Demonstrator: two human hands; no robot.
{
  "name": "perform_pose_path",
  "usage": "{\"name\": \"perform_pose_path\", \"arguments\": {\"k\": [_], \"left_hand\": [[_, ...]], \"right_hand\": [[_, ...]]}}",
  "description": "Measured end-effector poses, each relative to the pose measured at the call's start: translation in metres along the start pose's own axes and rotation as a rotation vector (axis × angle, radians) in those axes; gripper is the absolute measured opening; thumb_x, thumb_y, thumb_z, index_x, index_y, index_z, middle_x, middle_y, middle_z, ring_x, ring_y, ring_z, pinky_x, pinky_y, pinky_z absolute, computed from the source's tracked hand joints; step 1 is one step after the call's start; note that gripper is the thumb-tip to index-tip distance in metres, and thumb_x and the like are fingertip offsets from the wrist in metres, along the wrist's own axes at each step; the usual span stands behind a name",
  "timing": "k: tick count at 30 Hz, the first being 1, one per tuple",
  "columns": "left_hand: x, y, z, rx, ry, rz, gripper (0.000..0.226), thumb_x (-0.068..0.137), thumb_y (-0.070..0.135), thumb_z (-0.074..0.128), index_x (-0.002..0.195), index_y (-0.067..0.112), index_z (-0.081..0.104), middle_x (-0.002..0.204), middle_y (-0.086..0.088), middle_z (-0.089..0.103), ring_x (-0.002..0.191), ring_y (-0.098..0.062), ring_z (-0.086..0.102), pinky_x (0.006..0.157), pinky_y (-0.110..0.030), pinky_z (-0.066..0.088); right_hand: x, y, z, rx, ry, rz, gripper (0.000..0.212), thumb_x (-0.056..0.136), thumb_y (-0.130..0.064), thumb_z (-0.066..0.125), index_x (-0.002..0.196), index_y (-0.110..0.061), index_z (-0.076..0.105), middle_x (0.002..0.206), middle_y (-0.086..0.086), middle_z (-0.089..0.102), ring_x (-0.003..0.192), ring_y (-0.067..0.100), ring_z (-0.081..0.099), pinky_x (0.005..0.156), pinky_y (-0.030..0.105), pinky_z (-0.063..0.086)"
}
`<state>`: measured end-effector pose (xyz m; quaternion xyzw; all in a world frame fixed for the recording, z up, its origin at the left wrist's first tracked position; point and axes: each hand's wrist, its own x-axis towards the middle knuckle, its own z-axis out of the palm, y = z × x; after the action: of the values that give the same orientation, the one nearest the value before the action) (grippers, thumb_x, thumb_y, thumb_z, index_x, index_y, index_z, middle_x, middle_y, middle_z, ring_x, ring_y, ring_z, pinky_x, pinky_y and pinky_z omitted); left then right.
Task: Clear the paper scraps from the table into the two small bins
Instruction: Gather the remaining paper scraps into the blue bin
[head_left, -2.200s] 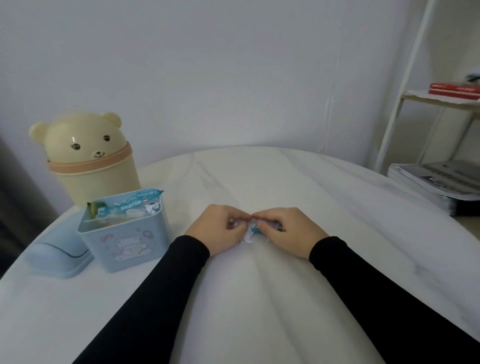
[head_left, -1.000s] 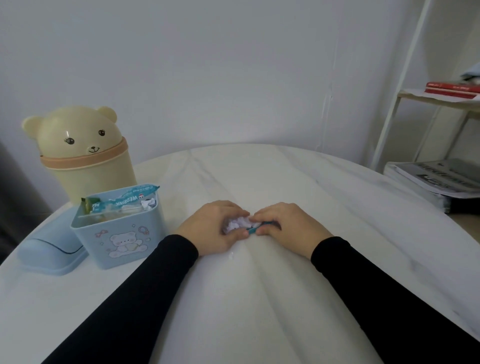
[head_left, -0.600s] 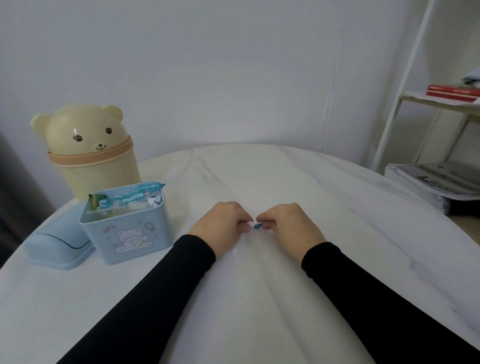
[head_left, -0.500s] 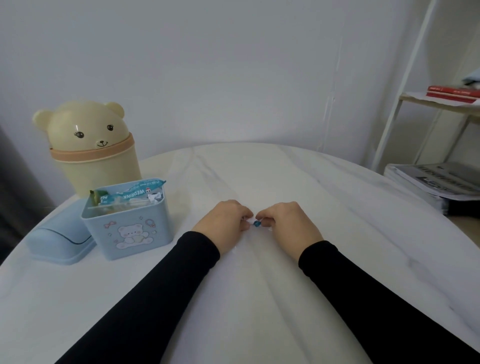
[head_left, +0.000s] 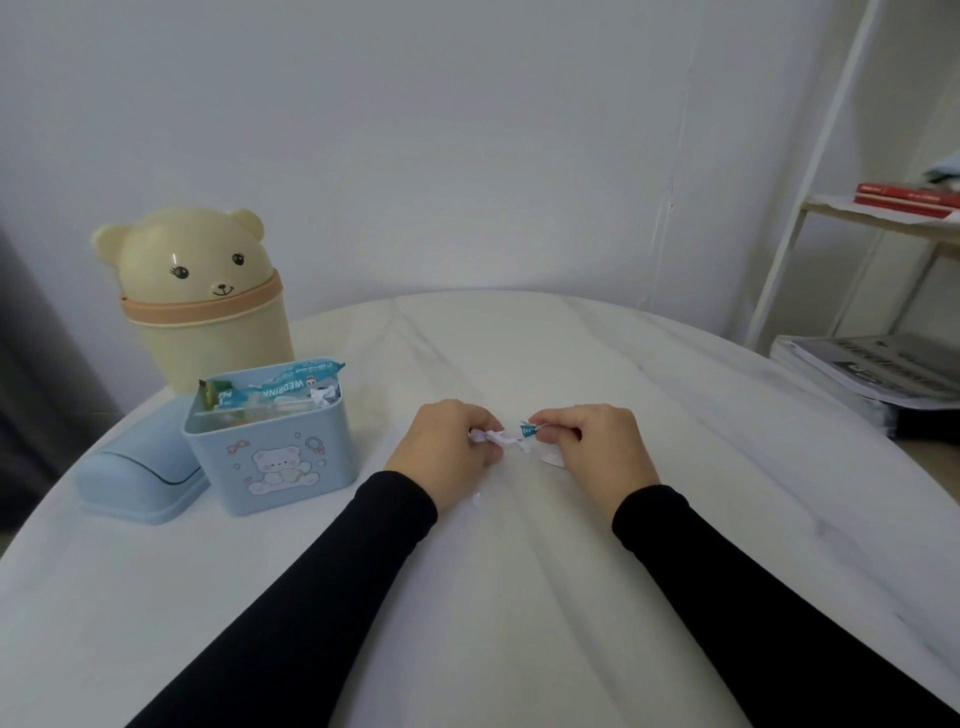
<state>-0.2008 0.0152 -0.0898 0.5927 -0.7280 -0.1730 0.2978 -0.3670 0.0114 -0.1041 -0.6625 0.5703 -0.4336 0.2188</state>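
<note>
Status: mostly done, imo. Blue bin (head_left: 270, 457), open-topped, near the table's (head_left: 519, 597) left edge, already holds wrappers + crumpled bits to rim lvl. Bear bin (head_left: 202, 296) behind it, by the far-left edge, dome lid on, contents not visible.

Left to do: last few scraps, mid-table. Left hand (head_left: 447, 452) fingers curled, pinching a crumpled white wad (head_left: 491, 436). Right hand (head_left: 592, 447) fingers curled, pinching a small teal printed scrap (head_left: 529, 430). Two loose white flecks on the table: one (head_left: 551, 459) just beside the right hand, one (head_left: 477, 499) near the left wrist. Both need picking up, then a drop into a bin.

Materials: table = white marble-look, smooth, round edge. Blue bin = square, rounded corners, glossy plastic w/ bear print. Its detached lid (head_left: 140, 483) lies flat to its left. Bear bin = cream plastic cylinder, peach band. Scraps = thin paper/foil, light; flecks prob fiddly to pinch off a slick top.
</note>
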Motion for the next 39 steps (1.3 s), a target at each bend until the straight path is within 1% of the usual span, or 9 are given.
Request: {"name": "perform_pose_path", "arguments": {"k": [4,7,9,13,19,22,27,34,39], "left_hand": [[-0.006,-0.002,-0.001,-0.067,0.085,0.021,0.010,0.084,0.014,0.067,0.088,0.015,0.075,0.078,0.000,0.060,0.067,-0.010,0.049,0.059,-0.008,0.036],[-0.012,0.001,-0.003,-0.150,0.097,0.016,0.008,0.082,0.011,0.068,0.078,0.008,0.074,0.071,-0.010,0.060,0.063,-0.015,0.047,0.066,-0.029,0.047],[-0.017,0.004,-0.005,-0.197,0.142,0.027,0.008,0.081,0.012,0.070,0.075,0.012,0.075,0.077,-0.012,0.064,0.066,-0.016,0.052,0.069,-0.034,0.049],[-0.025,0.009,-0.019,-0.112,0.259,0.135,0.014,0.084,0.010,0.067,0.090,0.017,0.077,0.084,0.001,0.062,0.074,-0.010,0.053,0.063,-0.005,0.036],[-0.036,0.014,-0.075,0.028,0.411,0.257,0.017,0.083,0.003,0.065,0.090,0.013,0.077,0.082,0.004,0.057,0.066,0.000,0.047,0.063,-0.002,0.035],[-0.038,0.005,-0.111,0.022,0.472,0.190,0.013,0.083,0.010,0.068,0.091,0.014,0.077,0.085,0.002,0.062,0.074,-0.008,0.053,0.064,-0.010,0.036],[-0.040,-0.035,-0.153,-0.021,0.520,-0.071,0.012,0.084,0.016,0.070,0.094,0.014,0.075,0.065,0.014,0.052,0.059,0.002,0.044,0.053,-0.001,0.034],[-0.042,-0.069,-0.167,-0.032,0.324,-0.210,0.010,0.078,0.010,0.074,0.079,0.019,0.070,0.063,0.007,0.058,0.057,-0.007,0.050,0.043,-0.004,0.035],[-0.042,-0.078,-0.175,-0.072,0.275,-0.214,0.025,0.073,0.009,0.079,0.093,0.020,0.069,0.083,0.004,0.066,0.076,-0.007,0.060,0.059,-0.005,0.038]], "right_hand": [[-0.003,-0.003,-0.002,0.095,0.029,0.054,0.021,0.085,0.000,0.062,0.091,-0.012,0.077,0.084,-0.007,0.068,0.078,-0.001,0.061,0.069,-0.002,0.040],[-0.007,-0.010,-0.002,0.162,0.052,0.073,0.020,0.084,-0.001,0.063,0.090,-0.013,0.078,0.083,-0.011,0.068,0.078,-0.009,0.060,0.068,-0.003,0.040],[-0.011,-0.015,0.000,0.195,0.063,0.073,0.020,0.084,-0.002,0.063,0.090,-0.015,0.078,0.083,-0.013,0.068,0.076,-0.013,0.060,0.069,-0.003,0.040],[-0.014,-0.032,0.007,0.248,0.059,0.045,0.020,0.084,-0.004,0.065,0.089,-0.018,0.077,0.082,-0.018,0.067,0.074,-0.019,0.058,0.068,-0.001,0.043],[-0.006,-0.077,0.027,0.363,0.047,-0.027,0.018,0.082,-0.005,0.067,0.083,-0.020,0.077,0.084,-0.016,0.071,0.076,-0.009,0.063,0.070,0.003,0.045],[-0.001,-0.108,0.047,0.429,0.028,-0.087,0.018,0.082,-0.004,0.067,0.085,-0.019,0.077,0.083,-0.013,0.071,0.073,-0.008,0.063,0.071,0.004,0.045],[0.014,-0.156,0.083,0.469,-0.020,-0.146,0.017,0.082,-0.004,0.068,0.096,-0.010,0.076,0.088,-0.003,0.072,0.078,0.002,0.065,0.078,0.008,0.049],[0.022,-0.176,0.118,0.206,-0.223,-0.230,0.019,0.085,-0.009,0.067,0.103,-0.011,0.074,0.098,0.003,0.073,0.080,0.005,0.062,0.070,0.001,0.044],[0.025,-0.178,0.108,-0.101,-0.387,-0.345,0.024,0.092,-0.017,0.059,0.112,-0.014,0.071,0.111,0.004,0.070,0.102,0.013,0.063,0.088,0.019,0.045]]}}
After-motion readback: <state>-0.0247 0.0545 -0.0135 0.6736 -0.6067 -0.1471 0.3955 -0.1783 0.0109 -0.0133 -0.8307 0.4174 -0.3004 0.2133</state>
